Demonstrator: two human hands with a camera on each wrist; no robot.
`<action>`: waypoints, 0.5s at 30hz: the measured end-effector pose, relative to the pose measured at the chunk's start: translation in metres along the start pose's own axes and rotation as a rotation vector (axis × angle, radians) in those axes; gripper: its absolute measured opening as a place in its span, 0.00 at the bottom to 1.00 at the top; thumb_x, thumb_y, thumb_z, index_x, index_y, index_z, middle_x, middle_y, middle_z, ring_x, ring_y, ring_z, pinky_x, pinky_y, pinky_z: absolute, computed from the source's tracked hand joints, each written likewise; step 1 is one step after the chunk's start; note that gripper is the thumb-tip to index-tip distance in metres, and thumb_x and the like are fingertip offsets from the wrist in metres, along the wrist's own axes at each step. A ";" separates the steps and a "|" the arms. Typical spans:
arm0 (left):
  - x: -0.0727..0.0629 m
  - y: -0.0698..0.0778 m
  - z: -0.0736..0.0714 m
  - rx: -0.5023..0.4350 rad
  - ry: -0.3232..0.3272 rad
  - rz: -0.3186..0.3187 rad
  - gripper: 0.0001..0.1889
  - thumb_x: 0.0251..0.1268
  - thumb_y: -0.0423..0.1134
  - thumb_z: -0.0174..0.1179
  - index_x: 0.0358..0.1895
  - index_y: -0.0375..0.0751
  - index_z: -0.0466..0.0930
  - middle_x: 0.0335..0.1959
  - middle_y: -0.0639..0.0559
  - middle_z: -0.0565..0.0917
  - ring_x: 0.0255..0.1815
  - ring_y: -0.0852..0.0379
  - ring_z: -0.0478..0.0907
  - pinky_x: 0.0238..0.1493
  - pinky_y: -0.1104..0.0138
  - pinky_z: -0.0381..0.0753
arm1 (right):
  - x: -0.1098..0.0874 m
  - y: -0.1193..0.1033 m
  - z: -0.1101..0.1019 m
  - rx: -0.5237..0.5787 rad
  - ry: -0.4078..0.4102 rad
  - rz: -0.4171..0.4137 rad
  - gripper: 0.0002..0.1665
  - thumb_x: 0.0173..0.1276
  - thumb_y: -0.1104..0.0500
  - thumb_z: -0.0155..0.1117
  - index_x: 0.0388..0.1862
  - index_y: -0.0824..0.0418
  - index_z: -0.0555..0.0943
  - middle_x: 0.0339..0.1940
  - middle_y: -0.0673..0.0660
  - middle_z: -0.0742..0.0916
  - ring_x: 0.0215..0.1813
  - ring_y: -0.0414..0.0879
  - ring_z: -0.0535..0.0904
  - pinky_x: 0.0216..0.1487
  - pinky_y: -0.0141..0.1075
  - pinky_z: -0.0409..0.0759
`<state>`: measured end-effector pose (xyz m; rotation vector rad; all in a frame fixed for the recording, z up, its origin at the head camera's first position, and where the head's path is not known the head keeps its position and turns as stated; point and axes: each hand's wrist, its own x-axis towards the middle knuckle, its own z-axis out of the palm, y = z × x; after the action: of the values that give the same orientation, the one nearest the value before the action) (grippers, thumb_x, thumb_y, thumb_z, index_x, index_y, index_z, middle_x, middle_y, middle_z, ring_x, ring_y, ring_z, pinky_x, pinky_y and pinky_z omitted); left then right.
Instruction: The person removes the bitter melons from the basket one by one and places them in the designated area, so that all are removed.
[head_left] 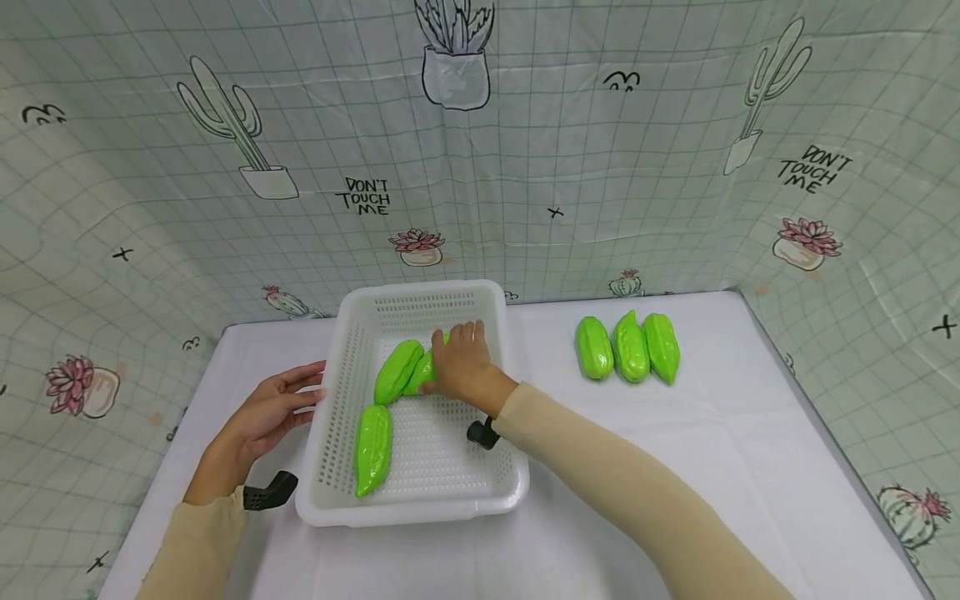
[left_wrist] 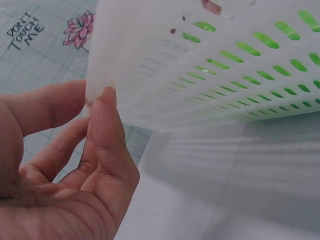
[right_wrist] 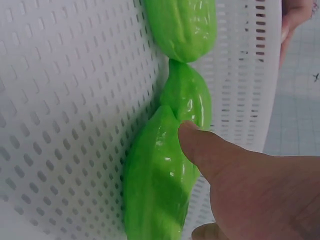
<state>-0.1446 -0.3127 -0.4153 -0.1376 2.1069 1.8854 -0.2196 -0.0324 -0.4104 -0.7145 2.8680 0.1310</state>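
I am curling my right hand (head_left: 461, 367) around a green gourd (head_left: 422, 372) inside the white basket (head_left: 420, 300), beside another, while my left hand (head_left: 273, 408), fingers straight, is steadying the basket's side, so I should be lowering gently.

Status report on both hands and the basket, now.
Left hand steadies the basket wall. Right hand grips a green gourd inside. Nothing in the way.
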 end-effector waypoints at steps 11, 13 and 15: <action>0.001 -0.001 -0.001 0.002 -0.002 -0.002 0.37 0.78 0.29 0.61 0.83 0.26 0.53 0.52 0.64 0.81 0.47 0.65 0.85 0.46 0.69 0.86 | 0.005 -0.007 0.005 0.003 -0.056 0.024 0.60 0.70 0.24 0.62 0.83 0.64 0.63 0.78 0.73 0.71 0.81 0.66 0.63 0.84 0.59 0.53; 0.001 -0.002 -0.001 0.001 -0.002 -0.002 0.37 0.78 0.29 0.60 0.83 0.26 0.53 0.52 0.64 0.81 0.47 0.65 0.85 0.46 0.69 0.86 | 0.005 -0.007 0.004 0.009 -0.058 0.025 0.60 0.69 0.24 0.64 0.83 0.64 0.63 0.78 0.72 0.71 0.81 0.66 0.63 0.83 0.59 0.54; 0.001 -0.002 -0.001 0.000 -0.001 -0.003 0.37 0.78 0.29 0.60 0.83 0.26 0.53 0.52 0.64 0.81 0.47 0.65 0.85 0.46 0.69 0.86 | 0.005 -0.007 0.004 0.013 -0.058 0.025 0.61 0.67 0.24 0.66 0.83 0.63 0.63 0.78 0.71 0.72 0.81 0.65 0.64 0.83 0.58 0.55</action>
<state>-0.1452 -0.3141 -0.4172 -0.1395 2.1045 1.8833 -0.2205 -0.0403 -0.4161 -0.6621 2.8205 0.1345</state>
